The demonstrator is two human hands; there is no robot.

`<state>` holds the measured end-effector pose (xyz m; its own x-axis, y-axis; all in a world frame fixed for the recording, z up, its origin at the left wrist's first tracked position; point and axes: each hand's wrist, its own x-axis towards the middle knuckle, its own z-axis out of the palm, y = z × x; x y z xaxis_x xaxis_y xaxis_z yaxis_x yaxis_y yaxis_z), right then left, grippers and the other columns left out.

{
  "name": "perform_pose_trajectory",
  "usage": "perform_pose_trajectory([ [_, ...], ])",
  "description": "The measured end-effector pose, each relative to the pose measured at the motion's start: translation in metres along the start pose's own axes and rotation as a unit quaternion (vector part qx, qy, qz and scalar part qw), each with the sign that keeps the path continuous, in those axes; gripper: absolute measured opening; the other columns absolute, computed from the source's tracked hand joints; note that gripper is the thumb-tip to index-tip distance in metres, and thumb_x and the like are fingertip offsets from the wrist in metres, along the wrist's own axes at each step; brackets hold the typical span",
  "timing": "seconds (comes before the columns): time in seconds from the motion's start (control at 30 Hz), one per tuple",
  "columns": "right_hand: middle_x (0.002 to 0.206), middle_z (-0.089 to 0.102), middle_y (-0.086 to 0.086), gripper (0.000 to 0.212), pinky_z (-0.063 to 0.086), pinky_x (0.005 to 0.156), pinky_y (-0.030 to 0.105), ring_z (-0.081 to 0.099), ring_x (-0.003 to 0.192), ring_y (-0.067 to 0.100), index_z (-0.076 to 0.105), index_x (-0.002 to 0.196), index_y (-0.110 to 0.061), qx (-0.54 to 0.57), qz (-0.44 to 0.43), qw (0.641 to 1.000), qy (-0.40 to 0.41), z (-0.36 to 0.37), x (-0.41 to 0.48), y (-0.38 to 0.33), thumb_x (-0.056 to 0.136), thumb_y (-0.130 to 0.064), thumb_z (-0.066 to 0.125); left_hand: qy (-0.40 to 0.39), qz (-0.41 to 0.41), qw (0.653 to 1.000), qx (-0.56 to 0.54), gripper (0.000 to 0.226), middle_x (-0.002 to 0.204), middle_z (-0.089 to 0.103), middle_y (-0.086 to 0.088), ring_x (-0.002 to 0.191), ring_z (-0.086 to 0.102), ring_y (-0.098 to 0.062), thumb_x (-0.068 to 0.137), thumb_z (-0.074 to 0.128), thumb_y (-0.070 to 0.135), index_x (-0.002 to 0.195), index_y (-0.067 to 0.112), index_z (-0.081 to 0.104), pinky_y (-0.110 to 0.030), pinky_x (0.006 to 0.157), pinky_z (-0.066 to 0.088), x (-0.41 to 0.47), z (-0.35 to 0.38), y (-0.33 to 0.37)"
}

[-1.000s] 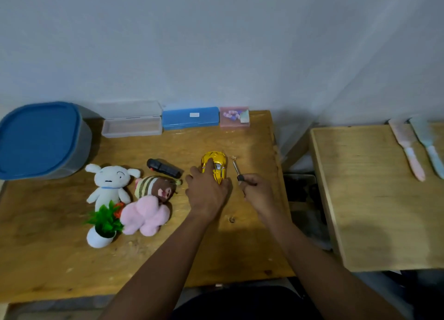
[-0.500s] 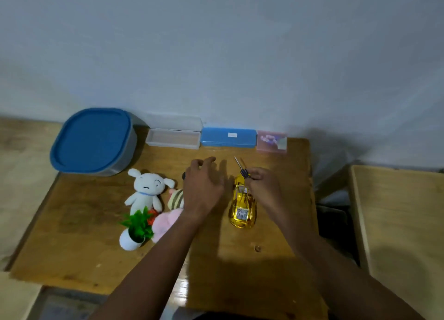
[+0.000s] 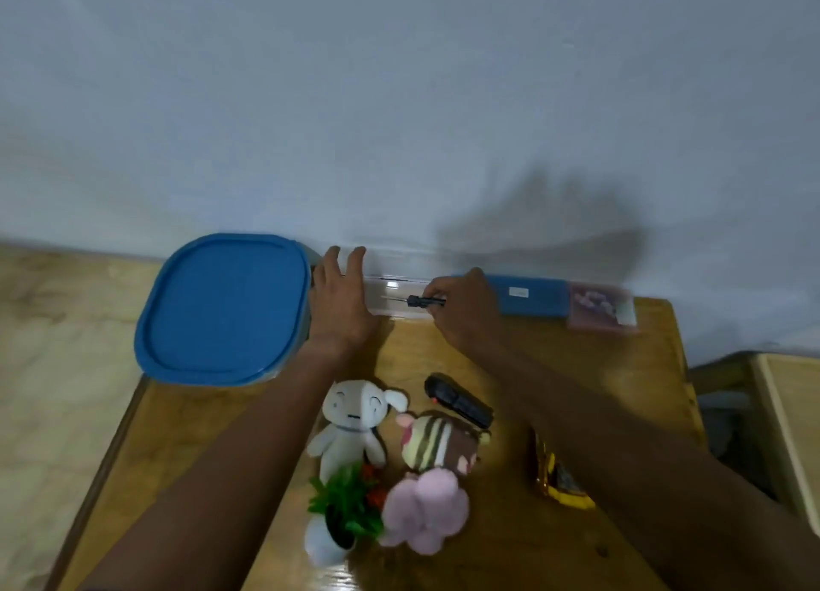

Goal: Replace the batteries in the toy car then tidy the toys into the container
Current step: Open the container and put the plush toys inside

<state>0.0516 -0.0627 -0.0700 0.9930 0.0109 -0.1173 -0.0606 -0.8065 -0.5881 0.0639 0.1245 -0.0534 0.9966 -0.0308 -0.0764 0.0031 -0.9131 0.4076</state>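
My right hand (image 3: 461,308) holds a small black-handled screwdriver (image 3: 421,301) over the clear plastic box (image 3: 399,293) at the back of the table. My left hand (image 3: 341,302) rests flat with fingers apart on the left end of that box, beside the container with the blue lid (image 3: 222,308). The yellow toy car (image 3: 557,479) lies on the table under my right forearm, partly hidden. A black remote (image 3: 457,399), a white plush (image 3: 350,426), a striped plush (image 3: 439,446), a pink plush (image 3: 423,510) and a small potted plant (image 3: 341,515) sit near the front.
A blue case (image 3: 532,295) and a pink box (image 3: 601,308) line the wall to the right of the clear box. The wooden table (image 3: 621,368) ends on the right next to a second wooden surface (image 3: 790,413). Pale floor lies to the left.
Both hands have moved from the toy car back to the clear box by the wall. My right hand carried the screwdriver with it. The car now lies untouched near the front.
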Motion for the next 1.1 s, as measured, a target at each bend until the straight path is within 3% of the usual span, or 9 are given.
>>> perform_pose_trajectory([
  [0.07,0.085,0.039,-0.011,0.015,0.049,0.096,0.04,0.058,0.1,0.027,0.074,0.102,-0.024,-0.015,-0.001,1.0,-0.015,0.013,0.009,-0.006,0.09,-0.017,0.069,-0.005,0.011,1.0,-0.028,0.107,0.159,0.018,-0.017,0.143,0.022,-0.039,0.064,0.09,0.027,0.151,0.023,0.028,-0.049,0.115,0.033,0.008,0.005,-0.01],
  [0.17,0.093,0.043,-0.005,0.015,0.048,0.096,0.039,0.057,0.098,0.024,0.073,0.101,-0.025,-0.016,0.022,0.999,-0.016,0.028,0.017,-0.009,0.092,-0.017,0.065,0.003,0.025,0.998,-0.055,0.112,0.156,0.02,-0.015,0.14,0.025,-0.038,0.057,0.093,0.025,0.148,0.027,0.028,-0.05,0.114,0.037,0.017,0.013,-0.02],
  [0.37,0.105,0.07,0.008,0.021,0.048,0.089,0.033,0.057,0.101,0.025,0.076,0.103,-0.026,0.013,0.062,0.998,-0.028,0.04,0.025,-0.008,0.089,-0.017,0.063,0.029,0.031,0.997,-0.067,0.11,0.15,0.024,-0.018,0.135,0.029,-0.038,0.057,0.09,0.017,0.148,0.025,0.028,-0.045,0.105,0.042,0.025,0.023,-0.028],
  [0.47,0.104,0.071,0.003,0.018,0.05,0.09,0.035,0.06,0.101,0.021,0.075,0.103,-0.02,0.061,0.086,0.99,0.095,0.036,0.014,-0.007,0.087,-0.017,0.066,0.04,0.034,0.995,-0.087,0.107,0.14,0.024,-0.012,0.127,0.029,-0.033,0.057,0.087,0.01,0.145,0.023,0.028,-0.04,0.101,0.043,0.023,0.022,-0.027],
  [0.57,0.119,0.052,0.001,0.029,0.048,0.086,0.028,0.051,0.103,0.011,0.061,0.115,-0.02,0.113,0.094,0.966,0.213,0.027,0.001,-0.011,0.087,-0.016,0.067,0.035,0.021,0.996,-0.078,0.097,0.134,0.022,-0.009,0.125,0.028,-0.032,0.058,0.088,0.012,0.141,0.019,0.036,-0.041,0.105,0.043,0.016,0.024,-0.025],
  [0.67,0.132,0.048,0.0,0.043,0.041,0.093,0.025,0.044,0.113,0.009,0.055,0.132,-0.027,0.101,0.074,0.979,0.162,0.026,-0.004,-0.008,0.091,-0.022,0.065,0.023,-0.003,0.995,-0.093,0.097,0.142,0.021,-0.021,0.132,0.026,-0.039,0.06,0.09,0.023,0.141,0.013,0.039,-0.045,0.112,0.038,0.001,0.031,-0.022],
  [0.77,0.125,0.064,-0.001,0.028,0.043,0.097,0.033,0.054,0.115,0.021,0.07,0.118,-0.03,-0.009,0.037,0.992,0.119,0.032,-0.007,0.005,0.09,-0.033,0.064,0.016,-0.026,0.994,-0.109,0.081,0.148,0.02,-0.027,0.136,0.025,-0.043,0.072,0.084,0.025,0.14,0.006,0.044,-0.044,0.114,0.032,-0.014,0.033,-0.019],
  [0.87,0.125,0.065,-0.008,0.026,0.046,0.094,0.039,0.055,0.112,0.022,0.073,0.109,-0.036,-0.094,0.025,0.992,0.076,0.04,-0.013,0.017,0.091,-0.042,0.056,-0.002,-0.053,0.992,-0.116,0.063,0.149,0.029,-0.027,0.137,0.034,-0.043,0.084,0.073,0.02,0.141,0.005,0.051,-0.039,0.112,0.035,-0.022,0.03,-0.018],
  [1.1,0.127,0.065,-0.008,0.021,0.041,0.091,0.04,0.051,0.113,0.026,0.075,0.106,-0.036,-0.149,0.016,0.985,0.082,0.04,-0.008,0.015,0.095,-0.037,0.058,0.001,-0.065,0.992,-0.109,0.043,0.154,0.037,-0.021,0.131,0.05,-0.036,0.098,0.059,0.019,0.14,0.01,0.058,-0.038,0.109,0.04,-0.012,0.019,-0.024],
])
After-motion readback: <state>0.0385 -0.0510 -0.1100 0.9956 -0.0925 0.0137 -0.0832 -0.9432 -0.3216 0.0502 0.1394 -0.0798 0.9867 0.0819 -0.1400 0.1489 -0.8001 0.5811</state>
